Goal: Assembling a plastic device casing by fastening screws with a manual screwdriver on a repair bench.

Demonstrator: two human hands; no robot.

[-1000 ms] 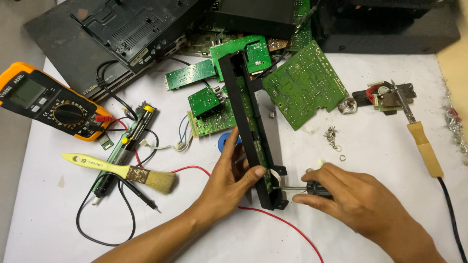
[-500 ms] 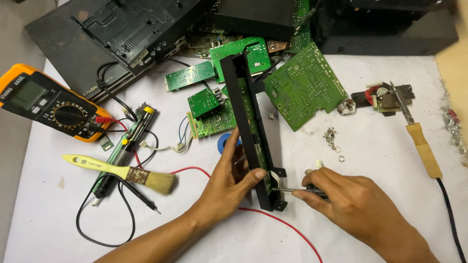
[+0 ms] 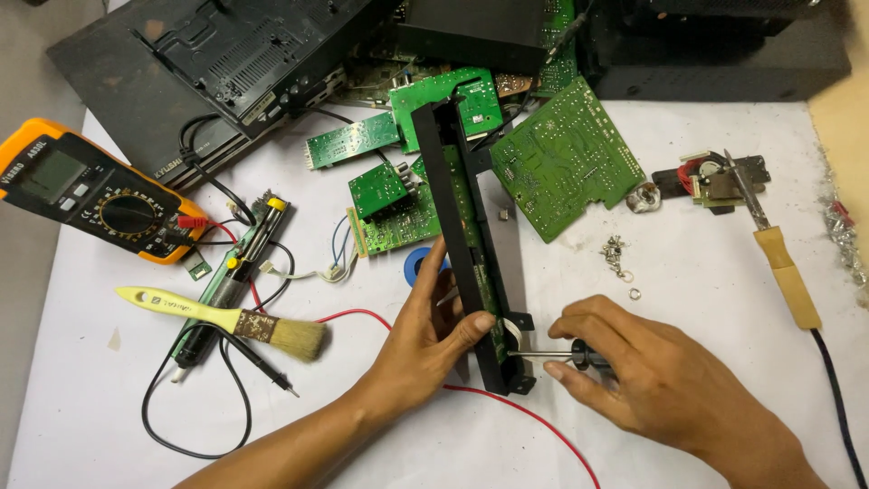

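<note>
Here, a long black plastic panel (image 3: 462,235) with a narrow green circuit strip along its inner face stands on edge on a white work table (image 3: 706,398), running from the middle of the table down toward the person. The left hand (image 3: 425,340) is clenched around the near end of the panel, thumb pressed on its top edge and fingers behind it, steadying it. The right hand (image 3: 652,380) is closed around the dark handle of a small screwdriver (image 3: 552,353), whose thin metal shaft lies level and points left, its tip touching the lower end of the panel just beside the left thumb.

Just behind the left hand, a blue roll of tape (image 3: 422,269) lies on the table, partly hidden by the panel. Several green circuit boards (image 3: 561,158) lie fanned around the far end of the panel. A small cluster of loose screws (image 3: 617,254) lies to the right of the panel, well apart from the right hand. Farther right, a soldering iron (image 3: 786,267) with a yellow handle rests on the table. To the left lie a yellow-handled brush (image 3: 231,317), a red wire (image 3: 362,316) and an orange multimeter (image 3: 86,192). Black device casings (image 3: 226,63) fill the far edge of the table.
</note>
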